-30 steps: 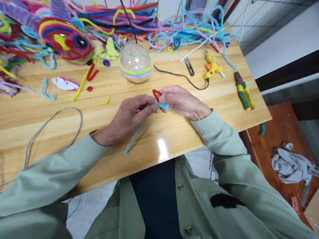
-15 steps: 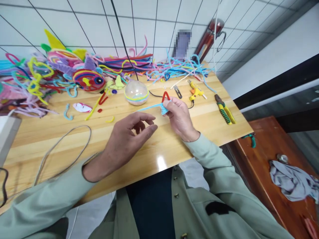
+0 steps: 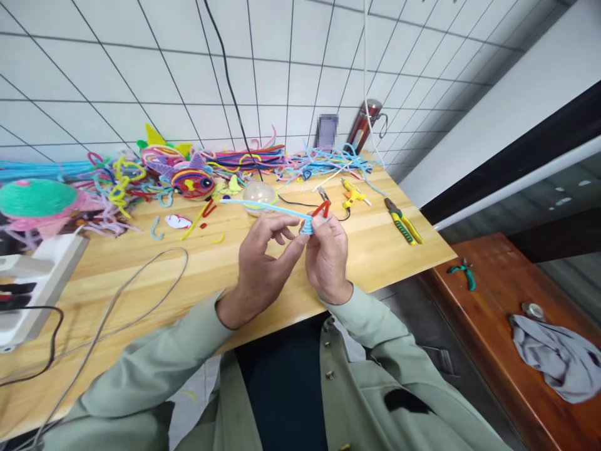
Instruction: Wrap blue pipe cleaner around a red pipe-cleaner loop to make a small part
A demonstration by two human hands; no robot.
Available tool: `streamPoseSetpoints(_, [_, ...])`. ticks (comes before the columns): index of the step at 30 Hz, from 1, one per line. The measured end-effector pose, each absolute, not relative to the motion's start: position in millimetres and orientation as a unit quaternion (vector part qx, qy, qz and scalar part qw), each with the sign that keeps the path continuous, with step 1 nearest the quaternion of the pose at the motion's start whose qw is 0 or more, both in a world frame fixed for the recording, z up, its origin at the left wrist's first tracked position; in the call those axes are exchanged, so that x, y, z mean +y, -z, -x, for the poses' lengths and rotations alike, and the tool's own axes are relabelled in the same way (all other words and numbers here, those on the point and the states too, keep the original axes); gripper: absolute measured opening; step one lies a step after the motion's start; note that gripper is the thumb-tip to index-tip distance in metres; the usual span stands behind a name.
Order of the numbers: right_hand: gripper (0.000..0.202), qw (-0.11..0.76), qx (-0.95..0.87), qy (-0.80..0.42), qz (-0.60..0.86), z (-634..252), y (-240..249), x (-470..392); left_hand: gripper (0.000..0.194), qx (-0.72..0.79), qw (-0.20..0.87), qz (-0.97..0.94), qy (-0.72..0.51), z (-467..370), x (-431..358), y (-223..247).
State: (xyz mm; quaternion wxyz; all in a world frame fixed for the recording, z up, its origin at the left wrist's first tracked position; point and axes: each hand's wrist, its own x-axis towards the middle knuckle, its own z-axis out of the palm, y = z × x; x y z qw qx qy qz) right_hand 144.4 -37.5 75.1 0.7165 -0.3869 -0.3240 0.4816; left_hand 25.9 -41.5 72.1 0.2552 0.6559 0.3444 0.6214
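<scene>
My right hand [image 3: 330, 258] is closed, pinching a light-blue pipe cleaner [image 3: 307, 225] wound into a small tight coil. A bent red pipe cleaner [image 3: 325, 207] sticks up from the same grip, and a straight blue length runs off to the left. From the left, my left hand [image 3: 265, 266] meets the coil with thumb and forefinger tips at its edge; its other fingers are curled. Just behind the blue strand sits a clear plastic ball [image 3: 260, 193] with yellow and blue bands round its lower part.
Along the wall lie heaps of pipe cleaners [image 3: 328, 164] and a colourful fish figure [image 3: 192, 183]. A yellow glue gun [image 3: 353, 195] and pliers [image 3: 402, 222] lie on the right. On the left are a green-and-pink figure [image 3: 40, 203], a white power strip [image 3: 54, 282] and a looped cable [image 3: 126, 285].
My left hand has come right and up against the blue coil. Both hands are closer together, and the blue strand points more upward left. The camera view has shifted.
</scene>
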Motion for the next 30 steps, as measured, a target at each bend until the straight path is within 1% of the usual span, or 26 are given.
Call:
streamPoseSetpoints(5, [0.04, 0.737, -0.346, -0.467, 0.344, -134, -77, -43, 0.008, 0.336, 0.344, -0.579, -0.658, -34, -41, -76])
streamPoseSetpoints(8, [0.041, 0.746, -0.355, -0.462, 0.322, -129, -78, -45, 0.005, 0.324, 0.364, -0.556, -0.673, -34, -43, -83])
streamPoseSetpoints(13, [0.031, 0.735, -0.397, -0.468, 0.289, -131, -85, -42, 0.012, 0.324, 0.414, -0.532, -0.664, -31, -41, -102])
streamPoseSetpoints(17, [0.025, 0.718, -0.413, -0.474, 0.3, -139, -92, -33, 0.018, 0.322, 0.442, -0.533, -0.645, -25, -30, -112])
streamPoseSetpoints(22, [0.03, 0.707, -0.42, -0.484, 0.299, -141, -98, -23, 0.024, 0.296, 0.476, -0.541, -0.626, -18, -18, -118])
streamPoseSetpoints(27, [0.033, 0.728, -0.394, -0.489, 0.274, -135, -99, -13, 0.049, 0.274, 0.545, -0.478, -0.632, -27, -9, -115])
streamPoseSetpoints(30, [0.034, 0.733, -0.392, -0.487, 0.27, -136, -95, -8, 0.05, 0.264, 0.576, -0.445, -0.633, -34, -4, -113])
